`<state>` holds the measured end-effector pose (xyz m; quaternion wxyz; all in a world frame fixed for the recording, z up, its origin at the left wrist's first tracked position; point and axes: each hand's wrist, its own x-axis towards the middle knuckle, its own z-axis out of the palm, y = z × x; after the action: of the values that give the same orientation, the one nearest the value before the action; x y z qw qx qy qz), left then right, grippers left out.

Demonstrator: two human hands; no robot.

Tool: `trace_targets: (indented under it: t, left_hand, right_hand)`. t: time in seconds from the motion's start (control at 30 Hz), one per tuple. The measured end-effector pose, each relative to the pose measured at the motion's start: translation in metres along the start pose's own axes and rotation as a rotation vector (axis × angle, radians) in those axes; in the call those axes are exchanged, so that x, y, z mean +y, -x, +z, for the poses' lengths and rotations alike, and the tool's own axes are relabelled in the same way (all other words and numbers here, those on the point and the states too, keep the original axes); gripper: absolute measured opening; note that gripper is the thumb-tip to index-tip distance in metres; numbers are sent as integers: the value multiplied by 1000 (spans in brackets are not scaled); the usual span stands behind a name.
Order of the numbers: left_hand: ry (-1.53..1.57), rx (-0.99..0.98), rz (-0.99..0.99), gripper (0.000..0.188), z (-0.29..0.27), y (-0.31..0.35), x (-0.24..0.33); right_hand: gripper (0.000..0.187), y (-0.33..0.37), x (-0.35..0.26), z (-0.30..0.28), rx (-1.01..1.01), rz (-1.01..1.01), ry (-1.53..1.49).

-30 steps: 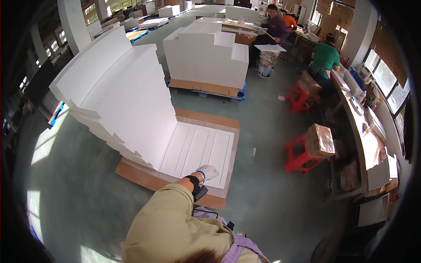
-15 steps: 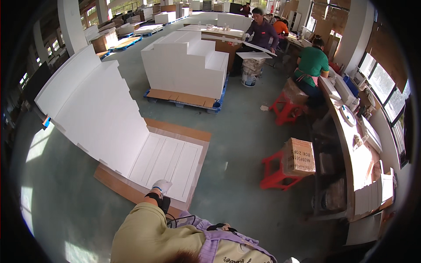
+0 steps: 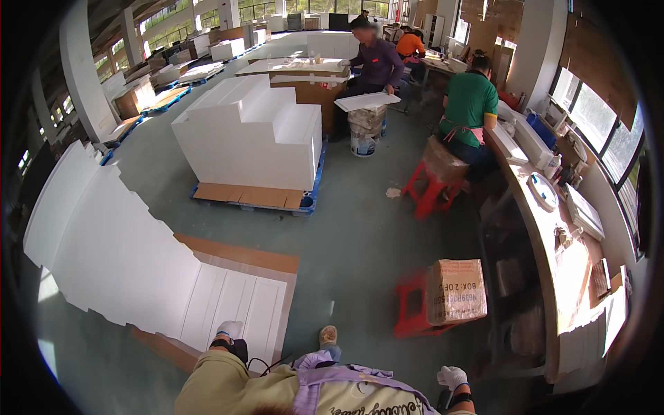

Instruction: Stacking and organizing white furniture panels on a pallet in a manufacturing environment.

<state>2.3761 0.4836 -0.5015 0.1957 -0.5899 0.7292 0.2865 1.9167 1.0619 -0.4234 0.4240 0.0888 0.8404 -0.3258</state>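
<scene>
My left hand [image 3: 229, 329], in a white glove with a dark band at the wrist, is over the near part of some long white panels [image 3: 238, 294] at the lower left. Its fingers look extended; whether they touch the panels I cannot tell. Beside these panels rises a large white stack of boards [image 3: 131, 242] with a stepped edge. Brown cardboard [image 3: 249, 253] lies underneath. My right hand [image 3: 453, 377], also gloved in white, hangs at the lower right above the floor. Its fingers are loosely bent and apart, with nothing visible in them.
A carton [image 3: 458, 292] sits on a red stool [image 3: 411, 304] to the right. Ahead, a white stepped stack [image 3: 242, 138] stands on a blue pallet [image 3: 311, 197]. A long workbench [image 3: 529, 200] runs along the right. Co-workers in green [image 3: 472, 100] and purple [image 3: 377, 62] are busy farther off.
The view has shifted, and the panels appear farther left and lower. My right hand and one shoe have come into view. The co-worker in purple has lowered a white board onto the wrapped support.
</scene>
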Motion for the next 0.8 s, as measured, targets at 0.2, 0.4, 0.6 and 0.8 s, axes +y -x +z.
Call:
trace_targets:
  t: [0.2,0.4,0.6,0.8]
  left_hand:
    - [271,114,79,41,-76,-104,114]
    - [344,121,124,42,-143,-153,249]
    - [981,-10,-126,23,-169,-220,337]
    - [831,-13,-78,25,-200,-316,379]
  right_hand:
    - [30,-71,-39,-33,92,185,-216]
    - [24,-164,-117,-33,-15,241,-304]
    - [42,-316,-225,-70,142,-354,1100]
    - [14,-367,-499,-63,-9,-41,-292]
